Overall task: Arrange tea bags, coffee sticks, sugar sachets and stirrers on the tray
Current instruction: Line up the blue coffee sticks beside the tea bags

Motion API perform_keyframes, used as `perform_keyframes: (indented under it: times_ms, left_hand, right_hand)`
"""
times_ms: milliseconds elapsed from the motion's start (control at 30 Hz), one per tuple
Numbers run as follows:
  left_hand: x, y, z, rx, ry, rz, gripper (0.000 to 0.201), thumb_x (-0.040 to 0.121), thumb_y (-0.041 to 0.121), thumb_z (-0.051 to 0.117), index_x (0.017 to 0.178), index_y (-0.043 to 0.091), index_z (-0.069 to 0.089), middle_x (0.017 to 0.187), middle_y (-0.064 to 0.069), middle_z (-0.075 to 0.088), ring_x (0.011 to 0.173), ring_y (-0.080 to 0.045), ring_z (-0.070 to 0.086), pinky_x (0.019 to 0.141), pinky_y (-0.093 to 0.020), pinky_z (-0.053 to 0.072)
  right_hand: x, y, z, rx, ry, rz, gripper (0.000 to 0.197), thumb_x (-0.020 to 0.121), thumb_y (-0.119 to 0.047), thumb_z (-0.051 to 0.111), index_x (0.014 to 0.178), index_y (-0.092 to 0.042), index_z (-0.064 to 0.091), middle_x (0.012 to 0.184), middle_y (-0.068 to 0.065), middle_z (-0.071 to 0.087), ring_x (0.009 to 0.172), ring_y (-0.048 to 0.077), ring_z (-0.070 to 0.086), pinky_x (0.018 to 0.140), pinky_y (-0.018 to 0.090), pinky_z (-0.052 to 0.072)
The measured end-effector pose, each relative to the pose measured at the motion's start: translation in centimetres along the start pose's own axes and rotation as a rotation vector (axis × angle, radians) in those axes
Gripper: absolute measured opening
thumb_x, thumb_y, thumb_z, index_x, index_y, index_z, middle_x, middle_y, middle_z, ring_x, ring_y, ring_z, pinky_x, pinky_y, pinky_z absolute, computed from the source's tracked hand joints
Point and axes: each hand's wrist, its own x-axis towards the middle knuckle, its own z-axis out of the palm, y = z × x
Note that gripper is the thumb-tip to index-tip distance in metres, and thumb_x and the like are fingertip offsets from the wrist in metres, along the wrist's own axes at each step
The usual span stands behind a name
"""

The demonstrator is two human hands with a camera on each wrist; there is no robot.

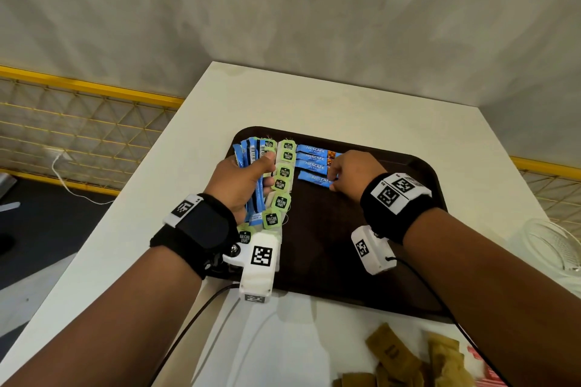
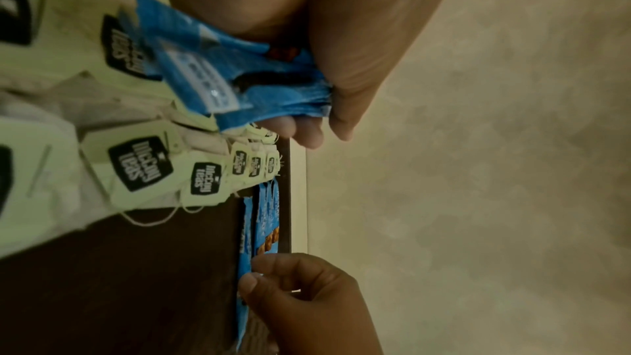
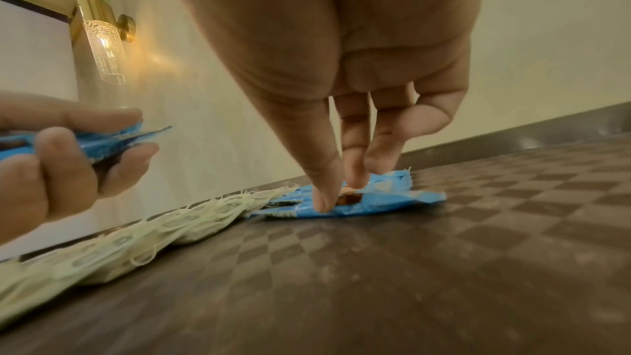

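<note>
1. Left hand [image 1: 242,181]: clenched around a fanned bundle of blue coffee sticks [image 1: 251,160], held upright above the left edge of the tray [image 1: 408,261]; thumb across the front of the bundle, fingers behind.
2. Right hand [image 1: 349,171]: fingertips [image 3: 322,199] pressed down on the laid coffee sticks [image 1: 314,163], thumb and two fingers touching the wrappers near their right ends; whether pinching or merely pressing, impossible to tell.
3. Laid coffee sticks: four in a column near the far edge of the tray, lying crosswise, the nearest one slightly skewed.
4. Tea bags [image 1: 281,185]: overlapped in a row running from the far edge toward the near edge along the left side of the tray, just beside the laid sticks; green tags uppermost, strings loose.
5. Brown sachets [image 1: 396,355]: heaped on the white surface [image 1: 314,97] near its near edge, off the tray; not yet arranged.
6. Handling, judged: sticks light, thin, slick-wrapped, likely to slide on each other and on the textured tray; best taken singly by a short end, pinched flat, then nudged square with a fingertip. Tea bags soft, easily disturbed by a passing wrist.
</note>
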Motion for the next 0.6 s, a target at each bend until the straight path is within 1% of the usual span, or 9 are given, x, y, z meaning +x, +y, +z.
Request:
perform_keyframes:
  times_ms: [100,233,367,467,533,600]
  left_hand:
    - [-0.1,0.1,-0.1,-0.022,-0.003,-0.025,0.011,0.09,0.027,0.064,0.088,0.016,0.066,0.081,-0.002,0.067,0.059,-0.01,0.06,0.053,-0.02,0.053]
    - [-0.1,0.1,0.0,-0.027,-0.028,-0.064,0.012,0.093,0.016,0.057,0.083,0.011,0.064,0.082,-0.005,0.066,0.061,-0.012,0.061,0.056,-0.022,0.052]
    - [-0.2,0.0,-0.1,-0.043,-0.073,-0.097,0.013,0.092,0.008,0.051,0.087,0.008,0.063,0.085,-0.006,0.066,0.061,-0.011,0.063,0.058,-0.023,0.052]
    - [-0.2,-0.1,-0.2,-0.059,-0.1,-0.118,0.017,0.093,0.005,0.046,0.092,0.006,0.062,0.087,-0.006,0.067,0.064,-0.012,0.065,0.062,-0.024,0.055]
    - [-0.3,-0.1,-0.3,-0.063,-0.133,-0.121,0.018,0.094,0.002,0.045,0.1,0.003,0.062,0.09,-0.007,0.069,0.067,-0.012,0.069,0.066,-0.026,0.058]
    - [-0.4,0.0,-0.3,-0.046,-0.188,-0.114,0.02,0.095,0.0,0.047,0.109,0.001,0.061,0.093,-0.008,0.071,0.072,-0.014,0.072,0.068,-0.028,0.06]
  right_hand:
    - [0.3,-0.6,-0.5,-0.018,-0.061,0.005,0.028,0.087,-0.019,0.064,0.115,-0.017,0.068,0.126,0.002,0.061,0.116,0.021,0.057,0.102,0.031,0.043]
    - [0.9,-1.2,-0.8,-0.067,-0.104,-0.026,0.031,0.089,-0.019,0.062,0.121,-0.018,0.065,0.132,0.001,0.057,0.119,0.023,0.055,0.104,0.033,0.042]
    - [1.2,-1.1,-0.2,-0.052,0.005,-0.062,0.027,0.088,-0.017,0.064,0.114,-0.015,0.068,0.124,0.003,0.062,0.112,0.024,0.059,0.1,0.033,0.046]
    - [1.4,-0.7,0.1,-0.005,0.034,-0.049,0.024,0.086,-0.016,0.065,0.11,-0.012,0.069,0.117,0.005,0.065,0.108,0.024,0.061,0.096,0.033,0.048]
    - [1.3,-0.5,0.2,0.076,0.113,-0.068,0.021,0.087,-0.022,0.065,0.105,-0.012,0.068,0.11,0.006,0.066,0.104,0.024,0.062,0.09,0.031,0.048]
    - [0.8,-0.8,0.2,0.225,0.249,-0.129,0.023,0.089,-0.032,0.062,0.099,-0.012,0.068,0.101,0.005,0.068,0.096,0.021,0.062,0.082,0.029,0.046]
